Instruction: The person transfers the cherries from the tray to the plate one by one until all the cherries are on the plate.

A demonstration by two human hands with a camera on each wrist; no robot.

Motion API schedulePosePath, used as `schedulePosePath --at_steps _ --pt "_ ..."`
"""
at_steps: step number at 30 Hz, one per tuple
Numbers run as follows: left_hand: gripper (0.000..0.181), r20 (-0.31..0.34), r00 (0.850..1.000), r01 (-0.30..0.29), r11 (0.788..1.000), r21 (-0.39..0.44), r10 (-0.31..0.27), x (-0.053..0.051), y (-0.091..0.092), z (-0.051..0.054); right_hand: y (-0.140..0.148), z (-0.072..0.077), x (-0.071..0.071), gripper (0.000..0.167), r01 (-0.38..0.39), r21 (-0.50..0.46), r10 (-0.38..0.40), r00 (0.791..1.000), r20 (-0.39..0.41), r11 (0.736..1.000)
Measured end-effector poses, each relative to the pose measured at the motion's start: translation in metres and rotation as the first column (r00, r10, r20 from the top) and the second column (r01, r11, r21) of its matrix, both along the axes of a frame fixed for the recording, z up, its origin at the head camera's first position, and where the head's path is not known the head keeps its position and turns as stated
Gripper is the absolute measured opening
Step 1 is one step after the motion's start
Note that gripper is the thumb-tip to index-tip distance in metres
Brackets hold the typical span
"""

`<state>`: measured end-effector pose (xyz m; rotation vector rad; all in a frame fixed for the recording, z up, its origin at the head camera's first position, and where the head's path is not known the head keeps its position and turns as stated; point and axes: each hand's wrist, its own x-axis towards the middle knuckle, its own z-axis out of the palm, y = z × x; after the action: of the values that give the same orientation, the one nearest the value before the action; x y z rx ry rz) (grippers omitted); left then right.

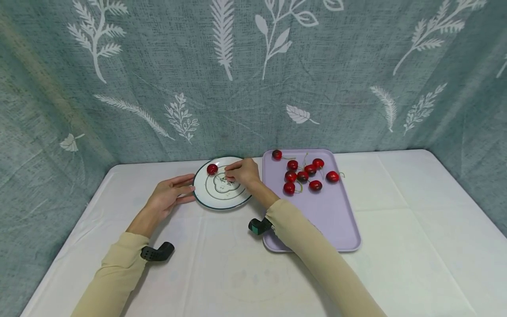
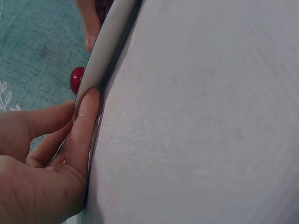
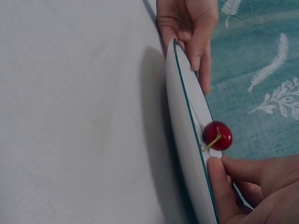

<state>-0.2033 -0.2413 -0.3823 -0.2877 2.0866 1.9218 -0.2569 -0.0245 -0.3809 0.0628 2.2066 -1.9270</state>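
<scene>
A white plate (image 1: 223, 204) with a dark rim lies on the table. My left hand (image 1: 168, 193) holds its left edge; the left wrist view has fingers of that hand (image 2: 51, 158) on both sides of the rim. One red cherry (image 1: 212, 169) rests on the plate's upper left, its stem visible in the right wrist view beside the cherry (image 3: 217, 136). Over the plate's right part, my right hand (image 1: 244, 173) has its fingertips low and pinched together. A dark red patch (image 2: 103, 6) shows at that hand in the left wrist view, apparently a cherry mostly hidden by the fingers.
Right of the plate is a lilac tray (image 1: 325, 220), partly under the right forearm, with several stemmed cherries (image 1: 303, 176) in its upper half. A white cloth (image 1: 396, 246) covers the table, and a green patterned curtain (image 1: 237, 110) hangs behind.
</scene>
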Motion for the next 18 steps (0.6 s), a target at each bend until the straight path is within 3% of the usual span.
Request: schedulePosePath --at_steps 11,18 --pt "0.059 -0.003 1.000 -0.011 1.000 0.012 0.011 -0.001 0.000 -0.002 0.017 0.023 -0.002 0.019 -0.092 -0.070 0.089 0.995 -0.033 0.993" --pt "0.059 0.007 1.000 -0.014 1.000 -0.006 0.015 -0.001 0.001 -0.002 0.030 0.038 0.000 0.020 -0.188 -0.016 0.186 0.980 -0.069 0.982"
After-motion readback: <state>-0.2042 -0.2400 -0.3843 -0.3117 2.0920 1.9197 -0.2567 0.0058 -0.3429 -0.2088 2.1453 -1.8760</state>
